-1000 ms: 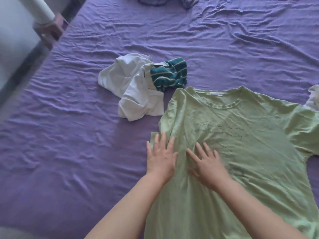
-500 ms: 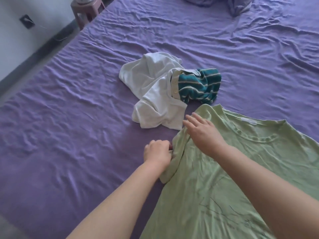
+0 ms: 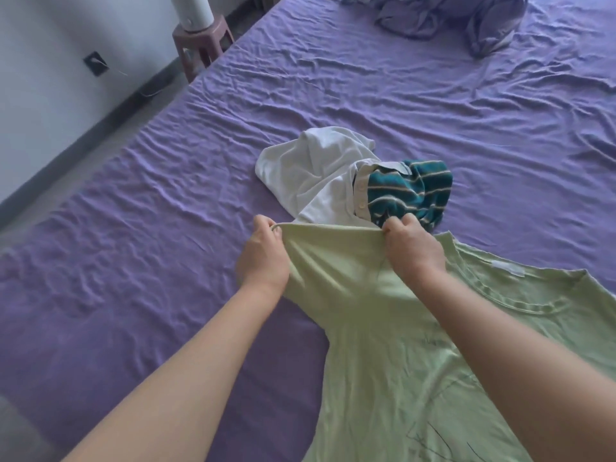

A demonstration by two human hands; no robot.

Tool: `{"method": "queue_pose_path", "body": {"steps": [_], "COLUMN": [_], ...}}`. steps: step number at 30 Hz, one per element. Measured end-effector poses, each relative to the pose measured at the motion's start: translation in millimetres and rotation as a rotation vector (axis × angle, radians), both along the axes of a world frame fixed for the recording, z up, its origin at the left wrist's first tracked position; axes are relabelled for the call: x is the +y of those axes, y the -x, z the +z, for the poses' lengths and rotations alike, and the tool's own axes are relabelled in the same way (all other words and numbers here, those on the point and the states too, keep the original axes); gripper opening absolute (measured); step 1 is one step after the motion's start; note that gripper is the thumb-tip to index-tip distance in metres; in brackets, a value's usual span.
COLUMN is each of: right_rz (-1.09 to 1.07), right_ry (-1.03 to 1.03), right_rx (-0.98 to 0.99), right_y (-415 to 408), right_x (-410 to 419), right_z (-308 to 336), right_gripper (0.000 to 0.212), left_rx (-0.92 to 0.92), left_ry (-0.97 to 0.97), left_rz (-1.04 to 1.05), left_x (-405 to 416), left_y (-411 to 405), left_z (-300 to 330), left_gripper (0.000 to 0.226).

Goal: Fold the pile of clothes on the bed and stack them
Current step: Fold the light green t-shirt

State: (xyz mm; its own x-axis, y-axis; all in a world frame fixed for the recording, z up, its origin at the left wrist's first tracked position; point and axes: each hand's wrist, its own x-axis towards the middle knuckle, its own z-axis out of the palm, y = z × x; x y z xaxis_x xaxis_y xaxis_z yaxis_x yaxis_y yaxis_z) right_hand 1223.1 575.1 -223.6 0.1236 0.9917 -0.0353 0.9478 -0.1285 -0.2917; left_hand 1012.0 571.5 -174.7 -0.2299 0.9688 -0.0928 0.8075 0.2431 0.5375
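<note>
The green T-shirt [image 3: 383, 328] runs off the right and bottom edges, so its right sleeve and hem are out of sight. The right forearm covers part of its chest, and the dark line drawing there shows only in scraps (too little to read). The raised sleeve edge hides the near side of the white garment [image 3: 310, 175]. The striped teal garment [image 3: 410, 191] lies bunched, its shape unclear. The crumpled bedding [image 3: 466, 18] is cut by the top edge.

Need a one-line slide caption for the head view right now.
Left hand and right hand pinch the pale green cotton T-shirt's sleeve hem taut above the purple bedsheet.
</note>
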Motion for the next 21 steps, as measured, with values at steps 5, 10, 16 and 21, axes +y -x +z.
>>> {"method": "queue_pose_path", "body": {"steps": [5, 10, 16, 21], "right_rz": [-0.114, 0.074, 0.138, 0.117], "right_ry": [-0.053, 0.078, 0.118, 0.196], "right_rx": [0.365, 0.181, -0.017, -0.099], "right_y": [10.3, 18.2, 32.7, 45.1], "right_x": [2.4, -42.1, -148.6, -225.1], "right_z": [-5.6, -30.0, -57.3, -71.1], "right_gripper": [0.021, 0.060, 0.061, 0.060], "left_rx": [0.152, 0.286, 0.559, 0.538], "left_ry": [-0.011, 0.006, -0.181, 0.095], "left_rz": [0.053, -0.114, -0.726, -0.753], "left_x": [13.9, 1.5, -104.1, -179.2], "left_y": [3.2, -2.4, -34.0, -23.3], "left_z": [-3.3, -28.7, -67.8, -97.6], "left_gripper": [0.022, 0.035, 0.054, 0.068]}}
